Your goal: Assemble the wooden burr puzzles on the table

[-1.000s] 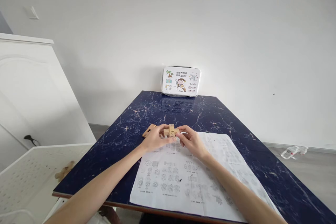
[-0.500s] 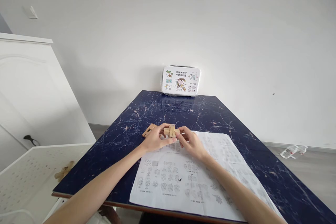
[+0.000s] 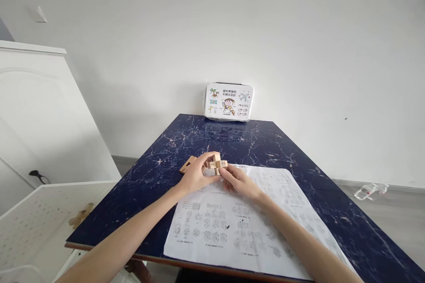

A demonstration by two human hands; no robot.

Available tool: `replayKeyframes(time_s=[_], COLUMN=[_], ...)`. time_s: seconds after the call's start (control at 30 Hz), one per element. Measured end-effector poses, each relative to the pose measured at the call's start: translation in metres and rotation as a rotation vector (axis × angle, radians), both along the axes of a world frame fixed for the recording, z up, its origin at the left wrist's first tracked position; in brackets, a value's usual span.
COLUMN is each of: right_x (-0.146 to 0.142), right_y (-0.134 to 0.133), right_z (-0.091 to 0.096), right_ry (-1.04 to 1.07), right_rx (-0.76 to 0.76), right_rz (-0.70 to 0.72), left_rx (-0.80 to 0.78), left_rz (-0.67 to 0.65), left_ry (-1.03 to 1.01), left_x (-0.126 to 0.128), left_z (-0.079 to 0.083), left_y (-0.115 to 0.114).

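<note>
Between my two hands, above the top part of the printed sheet, is a light wooden burr puzzle [image 3: 218,164] of crossed pieces, with dark markings on its faces. My left hand [image 3: 198,174] grips it from the left, forefinger over the top and thumb underneath. From the right, my right hand [image 3: 239,180] pinches it with the thumb in front, its other fingers curled behind. Partly behind my left hand lies a flat wooden piece [image 3: 187,164] with a dark cutout. The instruction sheet [image 3: 229,212], covered in small assembly drawings, lies flat under my hands.
A white cartoon-printed case [image 3: 229,102] stands against the wall at the far end of the dark blue marbled table [image 3: 159,154]. At left are a white cabinet [image 3: 43,110] and a pale surface bearing wooden pieces [image 3: 81,216]. Clear plastic [image 3: 370,191] lies on the floor at right.
The wooden puzzle has been turned in my hands, so its cross shape and other marked faces now show. My left forefinger has risen over its top, and my right hand has shifted slightly lower.
</note>
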State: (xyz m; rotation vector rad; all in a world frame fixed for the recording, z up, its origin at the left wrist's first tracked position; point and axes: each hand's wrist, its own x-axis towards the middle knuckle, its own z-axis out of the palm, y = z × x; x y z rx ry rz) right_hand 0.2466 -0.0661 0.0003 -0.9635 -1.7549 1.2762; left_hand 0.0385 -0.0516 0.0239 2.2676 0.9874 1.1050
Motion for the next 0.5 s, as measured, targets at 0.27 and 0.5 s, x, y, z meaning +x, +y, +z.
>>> replayKeyframes(time_s=[0.27, 0.5], right_x=[0.0020, 0.0043], right_y=[0.0004, 0.0025], right_z=[0.0023, 0.0046], right_ry=[0.101, 0.320], right_rx=[-0.101, -0.217], right_rz=[0.014, -0.024], left_rx=[-0.139, -0.284], left_rz=[-0.084, -0.136], left_ry=[-0.020, -0.147], left_x=[0.0001, -0.0011], left_z=[0.0022, 0.0012], left_y=[-0.0010, 0.0026])
